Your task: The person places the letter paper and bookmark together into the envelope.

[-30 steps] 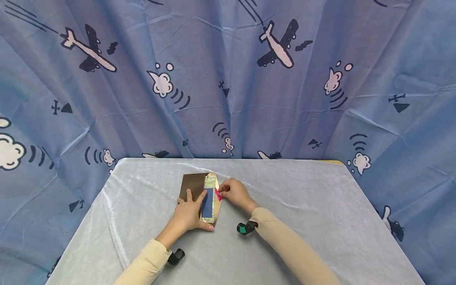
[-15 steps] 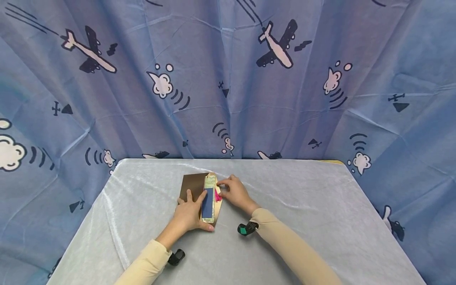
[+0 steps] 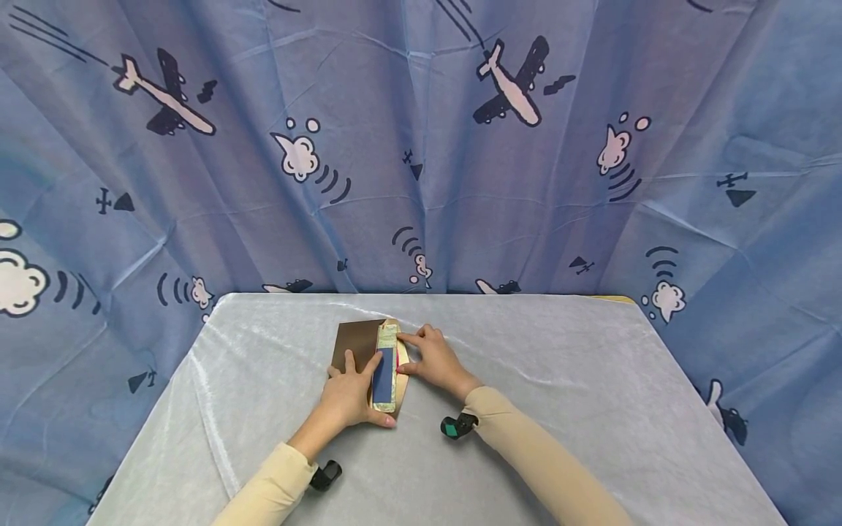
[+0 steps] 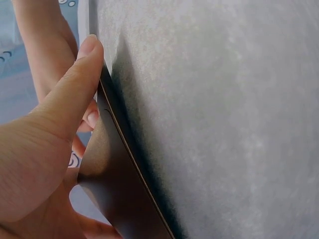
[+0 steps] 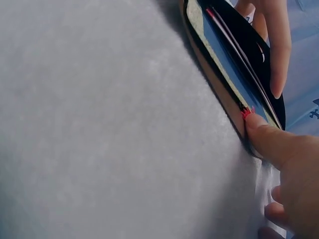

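A brown envelope-like folder [image 3: 355,336] lies on the table with its pale pointed flap [image 3: 403,383] spread to the right. Along its right part is a narrow blue card [image 3: 384,383] with a green patterned border. My left hand [image 3: 351,396] rests on the folder, fingers spread, its index finger at the card and its thumb [image 4: 75,84] at the near edge. From the right, my right hand [image 3: 439,359] touches the card's edge with index finger and thumb apart. Its thumb [image 5: 269,137] presses on a pink tassel [image 5: 245,114], mostly hidden.
A grey-white cloth [image 3: 559,409] covers the table. Behind it hangs a blue curtain [image 3: 368,183] printed with planes and clouds. Black wrist straps, one on the left [image 3: 325,475] and one on the right [image 3: 458,426], sit below the hands.
The right hand has let go of the pink tassel it pinched and spread its finger and thumb along the card's edge. Less of the tassel shows now. The left hand stays put.
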`<state>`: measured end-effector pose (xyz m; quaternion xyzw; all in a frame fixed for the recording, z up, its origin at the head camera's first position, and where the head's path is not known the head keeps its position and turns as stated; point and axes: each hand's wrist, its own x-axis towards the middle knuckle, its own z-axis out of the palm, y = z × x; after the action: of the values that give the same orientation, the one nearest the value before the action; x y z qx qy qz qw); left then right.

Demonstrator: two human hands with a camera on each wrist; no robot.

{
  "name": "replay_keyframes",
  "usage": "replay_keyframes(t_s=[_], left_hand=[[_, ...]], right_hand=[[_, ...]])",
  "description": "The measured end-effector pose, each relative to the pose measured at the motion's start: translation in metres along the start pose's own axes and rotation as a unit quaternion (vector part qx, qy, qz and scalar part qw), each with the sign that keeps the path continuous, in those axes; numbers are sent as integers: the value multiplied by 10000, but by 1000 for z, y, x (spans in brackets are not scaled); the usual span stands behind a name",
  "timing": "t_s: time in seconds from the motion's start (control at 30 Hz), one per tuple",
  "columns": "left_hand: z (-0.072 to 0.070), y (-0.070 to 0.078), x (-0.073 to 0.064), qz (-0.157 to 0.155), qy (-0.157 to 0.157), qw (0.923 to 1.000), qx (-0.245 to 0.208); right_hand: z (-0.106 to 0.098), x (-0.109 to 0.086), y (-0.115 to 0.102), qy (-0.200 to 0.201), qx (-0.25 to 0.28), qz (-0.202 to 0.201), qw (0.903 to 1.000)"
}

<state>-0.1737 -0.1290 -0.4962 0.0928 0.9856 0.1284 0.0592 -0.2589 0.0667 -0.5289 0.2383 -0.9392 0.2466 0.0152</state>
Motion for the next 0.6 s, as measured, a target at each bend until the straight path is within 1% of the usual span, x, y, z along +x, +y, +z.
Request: replay_keyframes(t_s=[0.23,0.5,0.6], left_hand=[[1,0,1,-14,-54,10000,-6],[1,0,1,-30,-125,9999,-5],[0,1,1,-52,-163,9998,29]], right_hand=[[-1,-1,-2,-37,-214,-221,9995],[0,0,-3,60,-311,-278,9991],[1,1,-5,36,-337,-233,9992]])
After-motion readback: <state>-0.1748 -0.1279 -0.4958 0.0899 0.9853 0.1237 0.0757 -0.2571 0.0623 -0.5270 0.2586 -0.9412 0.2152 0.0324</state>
